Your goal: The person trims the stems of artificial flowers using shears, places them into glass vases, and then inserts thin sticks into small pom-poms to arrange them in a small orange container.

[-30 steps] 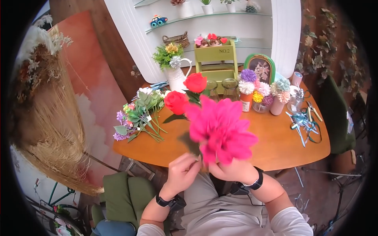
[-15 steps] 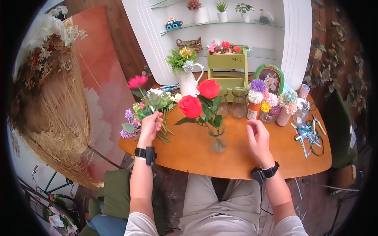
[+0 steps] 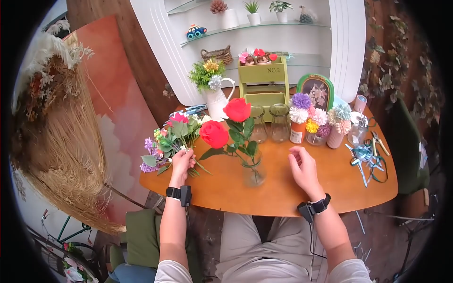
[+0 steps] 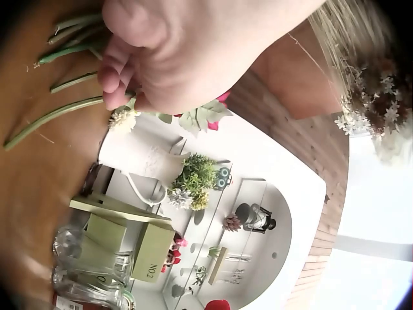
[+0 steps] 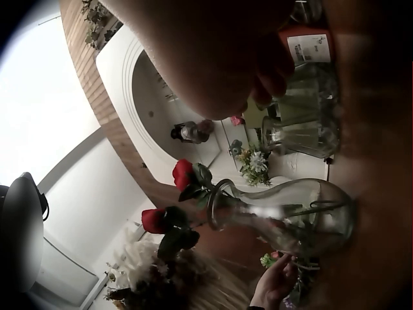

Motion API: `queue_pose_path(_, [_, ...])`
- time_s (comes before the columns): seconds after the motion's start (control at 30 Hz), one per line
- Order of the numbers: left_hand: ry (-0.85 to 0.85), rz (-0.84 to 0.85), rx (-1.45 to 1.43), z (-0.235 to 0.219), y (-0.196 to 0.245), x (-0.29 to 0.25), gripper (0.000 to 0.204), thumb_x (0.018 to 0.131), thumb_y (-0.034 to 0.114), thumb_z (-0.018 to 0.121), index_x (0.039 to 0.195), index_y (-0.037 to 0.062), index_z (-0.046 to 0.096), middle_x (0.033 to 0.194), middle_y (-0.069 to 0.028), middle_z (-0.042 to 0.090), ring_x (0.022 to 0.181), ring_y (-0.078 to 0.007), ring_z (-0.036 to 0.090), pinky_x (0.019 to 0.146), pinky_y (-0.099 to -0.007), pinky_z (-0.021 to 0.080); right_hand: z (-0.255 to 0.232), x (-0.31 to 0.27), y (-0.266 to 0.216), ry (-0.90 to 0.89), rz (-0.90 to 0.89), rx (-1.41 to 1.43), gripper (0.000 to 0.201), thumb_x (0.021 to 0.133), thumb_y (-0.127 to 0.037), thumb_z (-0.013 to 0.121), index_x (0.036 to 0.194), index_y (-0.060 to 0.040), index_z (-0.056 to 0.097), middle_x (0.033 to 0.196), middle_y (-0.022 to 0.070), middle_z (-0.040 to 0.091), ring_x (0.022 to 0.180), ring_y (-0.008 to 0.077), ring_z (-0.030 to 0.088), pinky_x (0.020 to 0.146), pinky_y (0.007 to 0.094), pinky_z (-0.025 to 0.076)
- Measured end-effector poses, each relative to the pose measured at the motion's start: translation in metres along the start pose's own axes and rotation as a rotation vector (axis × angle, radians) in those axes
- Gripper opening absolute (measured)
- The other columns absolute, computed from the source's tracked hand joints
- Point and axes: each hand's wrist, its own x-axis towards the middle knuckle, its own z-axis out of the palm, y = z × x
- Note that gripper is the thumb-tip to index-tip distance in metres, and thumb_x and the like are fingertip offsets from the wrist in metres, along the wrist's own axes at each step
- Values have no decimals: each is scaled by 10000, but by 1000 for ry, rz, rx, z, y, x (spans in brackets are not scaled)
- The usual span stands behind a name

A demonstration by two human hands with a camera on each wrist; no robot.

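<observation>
My left hand [image 3: 182, 162] is low over the pile of artificial flowers [image 3: 160, 146] at the table's left side, fingers curled around the stem of a pink flower [image 3: 176, 118]. Its bloom lies among the others; in the left wrist view a pale green leaf [image 4: 205, 117] shows beyond the palm, and cut stems [image 4: 58, 116] stick out beside the fingers. My right hand [image 3: 303, 165] holds nothing, its fingers loosely bent above the table. Between the hands, a clear glass vase [image 3: 255, 174] holds two red roses [image 3: 214, 134] with leafy stems.
Behind stand a white pitcher [image 3: 216, 104] with greenery, a green NO.2 crate [image 3: 262, 75], two glass vases [image 3: 279, 125] and pompom flowers [image 3: 311, 125] in containers. At right lie blue ribbons [image 3: 363, 158] and pliers [image 3: 380, 142].
The large pink flower has gone from in front of my body over to the left and down onto the flower pile with my left hand. My right hand has moved to the right, apart from it.
</observation>
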Motion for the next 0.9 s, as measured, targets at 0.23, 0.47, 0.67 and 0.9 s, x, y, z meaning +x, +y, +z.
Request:
queue_pose_path(0.23, [-66, 111, 36, 21, 11, 1, 234, 1038, 109, 639, 1241, 11, 702, 765, 11, 653, 614, -74, 607, 522, -213, 453, 3, -2, -1, -16, -8, -40, 177, 997, -90, 676, 1156, -14, 654, 901, 112, 707, 756, 195, 687, 695, 321, 553])
queue_pose_path(0.47, [-49, 119, 168, 33, 5, 73, 482, 964, 79, 685, 1422, -44, 602, 780, -27, 675, 552, -89, 595, 477, -235, 455, 7, -2, -1, -21, -13, -100, 164, 1001, -95, 675, 1141, -11, 662, 925, 140, 723, 773, 222, 708, 716, 341, 568])
queue_pose_path(0.67, [179, 205, 523, 42, -39, 91, 560, 794, 83, 782, 1312, -25, 599, 927, -145, 719, 822, -281, 716, 733, -410, 582, 7, 0, 4, -14, -49, -116, 150, 1000, -80, 671, 1124, 4, 663, 919, 157, 726, 778, 247, 714, 721, 352, 572])
queue_pose_path(0.9, [82, 323, 719, 54, -32, 57, 396, 802, 108, 787, 1142, 30, 600, 1130, -219, 621, 1043, -390, 654, 920, -465, 542, 11, -4, 2, -66, -55, -141, 155, 997, -77, 670, 1125, 10, 660, 902, 162, 724, 771, 255, 714, 721, 359, 572])
